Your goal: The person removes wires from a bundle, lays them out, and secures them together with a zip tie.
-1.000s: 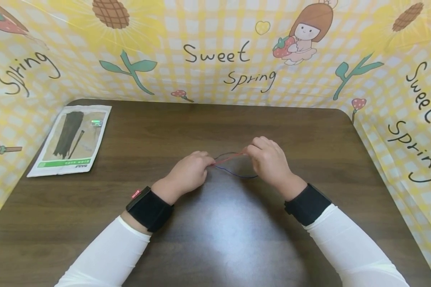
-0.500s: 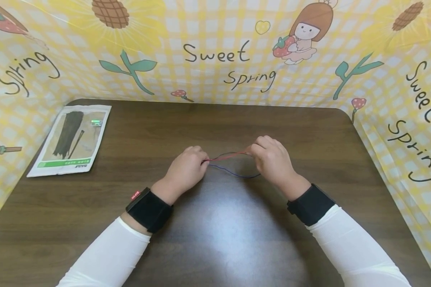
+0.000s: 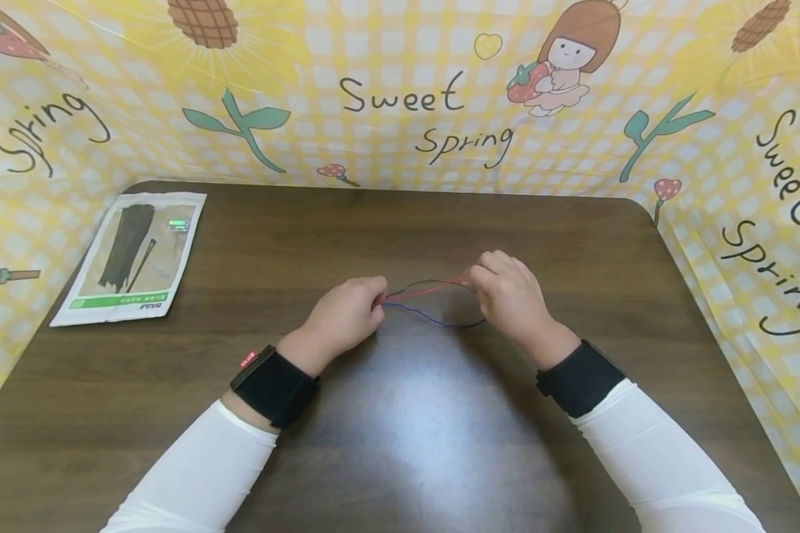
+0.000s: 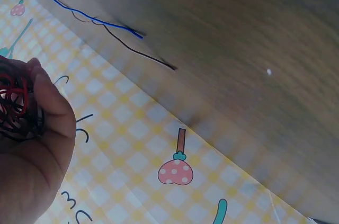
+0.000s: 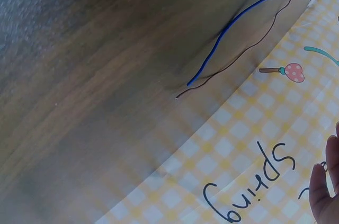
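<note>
- Red wire [image 3: 427, 292] stretches over the table [image 3: 320, 474] from left hand [image 3: 347, 314] to right hand [image 3: 512, 303], which seems to pinch it.
- The left hand curls round a wire bundle [image 4: 17, 97], still tangled.
- Blue wire [image 4: 70, 8] and brown wire [image 4: 130, 48] already show loose ends.

Wires [image 5: 218, 41] are held between the left hand [image 3: 343, 320] at nine o'clock and right hand [image 3: 512, 300] at three; a packet [image 3: 130, 259] is laid at the table's [image 3: 260, 237] ten.

From the head, one view looks forward and down over the surface [image 3: 413, 392]; both wrist views, nearer and tilted, share the blue wire [image 5: 229, 24] and cloth [image 5: 169, 197].
</note>
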Tool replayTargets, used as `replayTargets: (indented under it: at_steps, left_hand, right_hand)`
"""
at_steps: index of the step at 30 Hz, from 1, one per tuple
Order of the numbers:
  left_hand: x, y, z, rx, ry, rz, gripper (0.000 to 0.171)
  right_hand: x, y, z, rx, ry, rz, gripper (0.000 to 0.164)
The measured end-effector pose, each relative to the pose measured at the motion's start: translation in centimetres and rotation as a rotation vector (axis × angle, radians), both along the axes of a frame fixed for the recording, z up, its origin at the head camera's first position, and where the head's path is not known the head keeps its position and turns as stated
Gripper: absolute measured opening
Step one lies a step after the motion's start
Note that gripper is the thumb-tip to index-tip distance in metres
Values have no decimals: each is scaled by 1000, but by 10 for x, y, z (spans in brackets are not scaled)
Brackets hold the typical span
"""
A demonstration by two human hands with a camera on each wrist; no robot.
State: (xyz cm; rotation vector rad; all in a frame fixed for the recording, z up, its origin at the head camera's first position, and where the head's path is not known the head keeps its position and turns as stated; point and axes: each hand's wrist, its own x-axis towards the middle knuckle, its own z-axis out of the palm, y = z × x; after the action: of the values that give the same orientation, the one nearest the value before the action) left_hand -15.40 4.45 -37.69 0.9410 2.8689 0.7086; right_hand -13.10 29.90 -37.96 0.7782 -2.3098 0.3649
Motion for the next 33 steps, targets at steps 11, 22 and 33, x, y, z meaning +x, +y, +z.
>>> replayTargets:
  at_steps: [11,22,33]
  left_hand:
    - [2,0,-3,-25,47,-9,17]
    - [0,-2,-6,-24,73,-25,13]
    - [-4,-11,-8,53,55,2,6]
  right_hand:
    - [0,2,-1,3,-17,-5,9]
    - [0,4,-3,2,-18,-11,10]
    - [-2,13,-6,13,-41,-26,8]
